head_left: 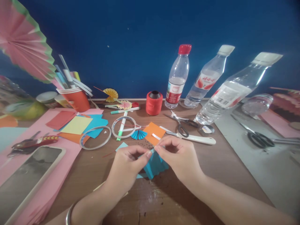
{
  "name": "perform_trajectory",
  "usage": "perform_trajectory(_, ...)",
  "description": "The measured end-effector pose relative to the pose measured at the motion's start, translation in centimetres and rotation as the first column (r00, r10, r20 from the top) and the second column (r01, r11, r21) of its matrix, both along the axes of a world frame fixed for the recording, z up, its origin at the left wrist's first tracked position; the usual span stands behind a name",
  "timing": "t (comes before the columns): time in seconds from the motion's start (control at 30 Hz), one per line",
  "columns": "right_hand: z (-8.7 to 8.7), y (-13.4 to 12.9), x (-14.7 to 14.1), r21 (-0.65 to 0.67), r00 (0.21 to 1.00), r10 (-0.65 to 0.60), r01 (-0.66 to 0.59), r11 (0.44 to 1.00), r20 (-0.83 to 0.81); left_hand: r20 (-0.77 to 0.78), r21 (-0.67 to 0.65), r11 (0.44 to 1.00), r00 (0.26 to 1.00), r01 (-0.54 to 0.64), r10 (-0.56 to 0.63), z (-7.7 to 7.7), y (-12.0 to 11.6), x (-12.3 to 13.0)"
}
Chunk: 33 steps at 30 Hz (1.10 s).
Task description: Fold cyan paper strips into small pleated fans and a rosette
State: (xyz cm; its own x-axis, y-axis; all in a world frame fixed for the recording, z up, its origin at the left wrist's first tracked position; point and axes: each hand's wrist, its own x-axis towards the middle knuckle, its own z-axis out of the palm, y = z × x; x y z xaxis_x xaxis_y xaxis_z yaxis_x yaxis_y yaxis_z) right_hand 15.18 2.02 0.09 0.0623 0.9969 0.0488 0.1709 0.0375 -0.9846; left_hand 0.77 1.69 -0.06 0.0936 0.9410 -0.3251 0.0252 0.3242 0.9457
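Note:
A folded blue paper (156, 165) hangs between my two hands above the brown table (150, 203). My left hand (131, 162) pinches its top edge between thumb and index finger. Close beside it, my right hand (179, 156) pinches the same edge from the right. Pleats show in the paper below the fingertips. Just beyond my hands lie an orange paper square (154, 132) with a white strip on it and a small blue paper fan (138, 134). A white-handled knife (198, 139) lies beyond my right hand.
Tape rings (95, 137), coloured papers (77, 125) and a phone (32, 184) lie left. A red cup (76, 100) holds markers. At the back stand a red spool (154, 104) and bottles (177, 78). Black scissors (182, 128) lie near them; more scissors (260, 139) lie right.

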Motion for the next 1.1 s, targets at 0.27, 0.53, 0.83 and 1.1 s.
perform_trajectory(0.27,-0.1,-0.1,0.0,-0.02,0.999,-0.016,0.017,1.0,0.033,-0.027,0.046,0.995,0.996,0.089,-0.087,0.1,0.1,-0.2)
perform_trajectory(0.53,-0.2,-0.5,-0.2,0.072,0.996,0.036,-0.042,0.997,0.08,-0.082,0.086,0.995,0.996,0.053,-0.046,0.3,0.0,0.1)
perform_trajectory(0.83,-0.3,-0.4,-0.3,-0.036,0.988,0.107,-0.112,0.993,-0.112,-0.085,0.091,0.993,0.993,-0.074,0.082,-0.7,0.2,-0.2)
perform_trajectory(1.1,-0.8,0.3,-0.2,-0.11,0.983,0.055,-0.075,0.991,-0.173,0.041,0.019,0.995,0.994,-0.099,0.098,-0.8,0.0,-0.1)
